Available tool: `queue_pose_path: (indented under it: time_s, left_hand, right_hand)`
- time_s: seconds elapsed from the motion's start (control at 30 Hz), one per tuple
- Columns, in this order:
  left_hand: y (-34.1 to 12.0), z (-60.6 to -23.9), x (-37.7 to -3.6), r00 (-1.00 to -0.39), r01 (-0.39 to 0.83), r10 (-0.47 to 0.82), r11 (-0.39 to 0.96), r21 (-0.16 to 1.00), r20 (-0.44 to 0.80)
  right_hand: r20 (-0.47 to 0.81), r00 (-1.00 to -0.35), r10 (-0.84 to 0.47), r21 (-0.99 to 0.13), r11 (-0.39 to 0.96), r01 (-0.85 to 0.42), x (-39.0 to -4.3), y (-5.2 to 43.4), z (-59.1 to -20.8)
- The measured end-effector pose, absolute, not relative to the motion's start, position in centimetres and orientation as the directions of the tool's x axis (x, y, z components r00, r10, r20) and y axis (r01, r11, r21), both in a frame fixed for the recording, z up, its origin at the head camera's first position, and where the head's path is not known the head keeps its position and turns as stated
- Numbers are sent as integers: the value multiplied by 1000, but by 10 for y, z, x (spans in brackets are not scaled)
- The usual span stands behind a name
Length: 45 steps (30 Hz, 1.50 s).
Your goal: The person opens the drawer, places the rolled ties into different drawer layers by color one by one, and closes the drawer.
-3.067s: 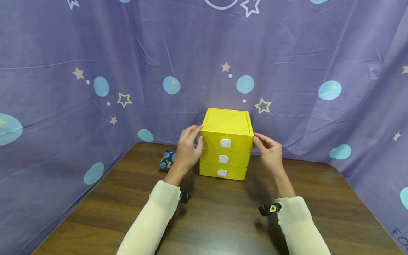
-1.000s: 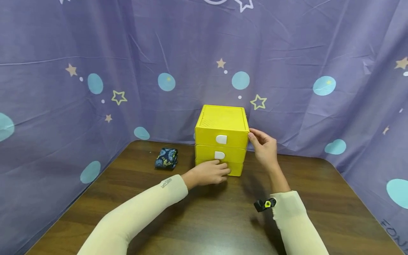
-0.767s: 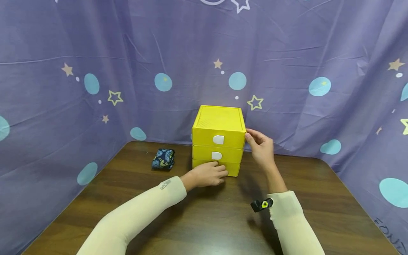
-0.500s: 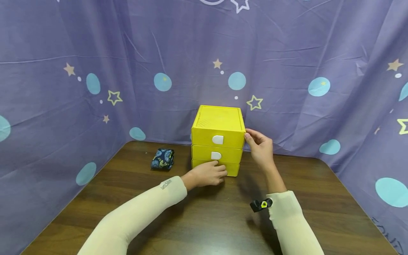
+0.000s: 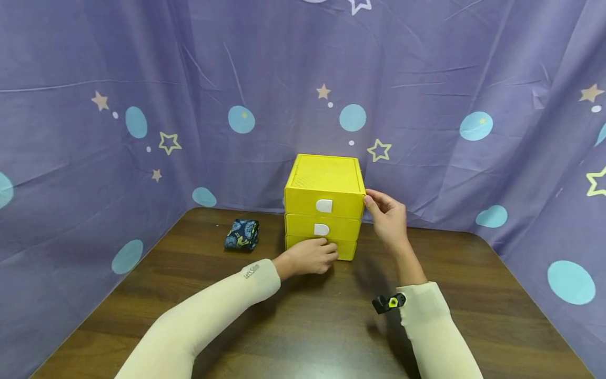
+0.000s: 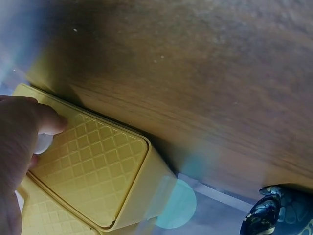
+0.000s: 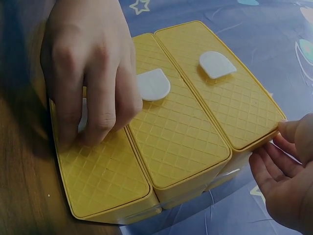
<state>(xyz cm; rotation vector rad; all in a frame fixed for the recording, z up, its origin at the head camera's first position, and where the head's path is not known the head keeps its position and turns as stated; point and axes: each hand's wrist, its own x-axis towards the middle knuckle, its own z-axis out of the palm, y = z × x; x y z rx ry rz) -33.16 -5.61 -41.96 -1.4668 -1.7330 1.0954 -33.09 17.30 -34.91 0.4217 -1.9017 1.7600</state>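
My left hand (image 5: 310, 256) covers the bottom drawer's (image 7: 102, 178) white handle; grip on it cannot be told. Left wrist view crops the patterned pouch (image 6: 279, 213) at the lower edge.

drawer unit (image 5: 324, 181) at table (image 5: 331, 326) back-centre, pouch (image 5: 242, 235) to its left, curtain (image 5: 142, 79) behind

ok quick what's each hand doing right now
Left hand: fingers curled over the handle of the bottom drawer, gripping it.
Right hand: fingers straight, touching the right side of the yellow drawer unit, holding nothing.
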Motion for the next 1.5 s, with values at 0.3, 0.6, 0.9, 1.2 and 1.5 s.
queue_pose_path:
  time_s: [0.3,0.6,0.9,1.2,1.5]
  left_hand:
    - [-57,-419,-334,-175,446,984,46,-894,-36]
    - [-55,-418,-335,-215,452,977,89,-887,-11]
    - [-51,-418,-334,-255,467,966,95,-879,-31]
    - [-48,-419,-334,-247,465,969,98,-880,-22]
    - [-46,-423,-333,-255,447,967,128,-885,11]
  right_hand:
    - [582,-802,132,-813,103,-573,-328,175,-349]
    - [568,-813,130,-823,81,-562,-330,171,-347]
    - [562,-818,122,-827,74,-558,-330,171,-347]
    - [565,-814,136,-825,90,-558,-330,172,-349]
    - [572,-811,126,-821,79,-566,-330,171,-351]
